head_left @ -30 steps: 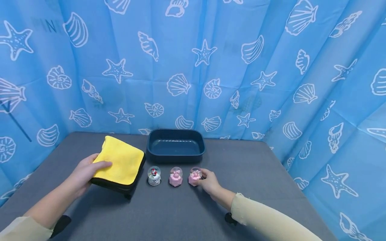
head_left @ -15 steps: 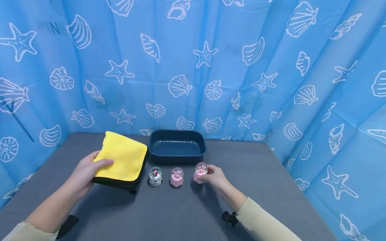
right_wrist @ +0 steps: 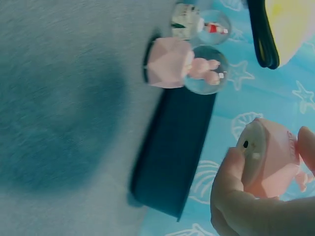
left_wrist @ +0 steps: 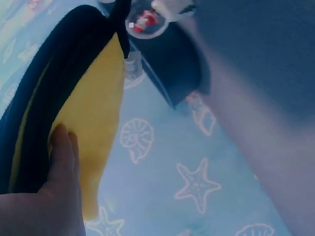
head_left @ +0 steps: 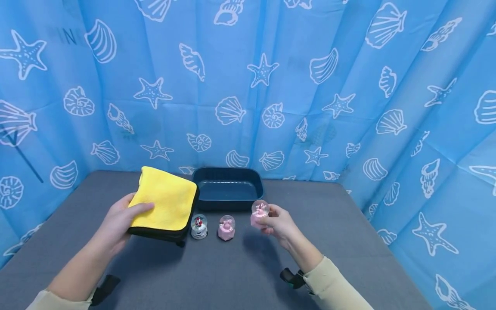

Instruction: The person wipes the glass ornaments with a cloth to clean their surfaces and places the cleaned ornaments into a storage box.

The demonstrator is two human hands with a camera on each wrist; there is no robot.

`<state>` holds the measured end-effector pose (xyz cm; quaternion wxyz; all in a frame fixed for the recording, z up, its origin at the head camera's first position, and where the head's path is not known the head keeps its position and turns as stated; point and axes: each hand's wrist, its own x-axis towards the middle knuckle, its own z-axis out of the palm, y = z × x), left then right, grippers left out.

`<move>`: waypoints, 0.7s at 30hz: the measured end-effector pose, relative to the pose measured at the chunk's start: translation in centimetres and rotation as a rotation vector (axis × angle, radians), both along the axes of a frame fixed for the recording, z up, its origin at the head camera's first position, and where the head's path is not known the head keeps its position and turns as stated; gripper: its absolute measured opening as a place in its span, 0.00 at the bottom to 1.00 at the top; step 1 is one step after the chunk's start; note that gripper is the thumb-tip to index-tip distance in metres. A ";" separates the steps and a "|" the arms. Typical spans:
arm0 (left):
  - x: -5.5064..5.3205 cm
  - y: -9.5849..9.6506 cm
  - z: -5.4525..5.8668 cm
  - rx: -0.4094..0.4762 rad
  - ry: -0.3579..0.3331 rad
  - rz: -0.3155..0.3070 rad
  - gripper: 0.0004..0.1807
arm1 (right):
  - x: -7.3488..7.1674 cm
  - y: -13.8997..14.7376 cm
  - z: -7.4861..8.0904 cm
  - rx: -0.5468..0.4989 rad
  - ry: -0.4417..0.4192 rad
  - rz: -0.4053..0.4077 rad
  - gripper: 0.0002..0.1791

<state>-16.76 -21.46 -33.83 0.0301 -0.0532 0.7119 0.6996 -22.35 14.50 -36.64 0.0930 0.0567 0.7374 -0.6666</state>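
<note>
My left hand (head_left: 123, 221) grips a folded cloth (head_left: 164, 199), yellow on top with a black underside and edge, raised above the table. In the left wrist view the thumb presses its yellow face. A small pink snow globe (head_left: 259, 214) is pinched in my right hand (head_left: 282, 227), lifted off the table. Its base (right_wrist: 273, 155), with a pale underside, tilts toward the right wrist camera. A second pink snow globe (head_left: 226, 228) stands upright on the table. Beside it, near the cloth's right edge, is a white snow globe (head_left: 199, 227) with a small red figure inside.
Behind the snow globes sits a dark blue rectangular bin (head_left: 228, 204), with nothing seen inside. A grey cloth covers the table (head_left: 217, 275). The blue seashell curtain (head_left: 248, 86) hangs along the back and sides.
My right hand has lifted the pink snow globe from the table, raising it slightly rightward. My left hand has carried the cloth right and a little upward, closer to the white snow globe.
</note>
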 end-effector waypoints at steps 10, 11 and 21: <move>-0.2 1.5 0.4 0.062 0.030 0.021 0.32 | 0.4 -0.6 1.1 -0.112 0.011 0.010 0.23; -0.2 1.6 0.4 0.065 0.028 0.024 0.32 | 0.5 -0.7 1.2 -0.130 0.011 0.015 0.24; -0.5 2.7 0.9 0.103 0.060 0.011 0.33 | 0.7 -1.5 1.8 -0.247 0.015 0.076 0.23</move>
